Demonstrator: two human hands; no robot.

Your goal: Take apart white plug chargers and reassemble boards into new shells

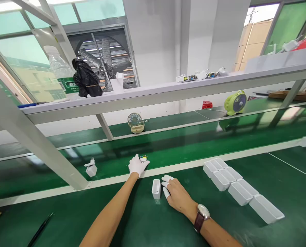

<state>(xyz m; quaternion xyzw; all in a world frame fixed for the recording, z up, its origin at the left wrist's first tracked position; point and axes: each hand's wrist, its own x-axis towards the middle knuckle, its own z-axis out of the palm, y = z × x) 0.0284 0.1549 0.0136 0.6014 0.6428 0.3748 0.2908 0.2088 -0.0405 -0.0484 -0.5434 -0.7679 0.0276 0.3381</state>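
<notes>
My left hand [138, 166], in a white glove, reaches onto the shiny green belt. Its thumb and fingers are spread around a small circuit board [143, 158] with a yellow part; whether they touch it is hard to make out. White finger cots cover several fingertips of my right hand [180, 196], which rests open on the dark green table, a watch [202, 216] on its wrist. Just left of those fingertips, apart from them, a white plastic casing [156, 189] stands upright with its open end up.
Several white casings [241, 192] form a slanting double row at right. On the belt at left sits a white plug adapter [91, 168]. A black pen [40, 230] lies front left. A metal post [39, 137] supports the shelf [153, 95] above; two small fans [235, 103] stand behind.
</notes>
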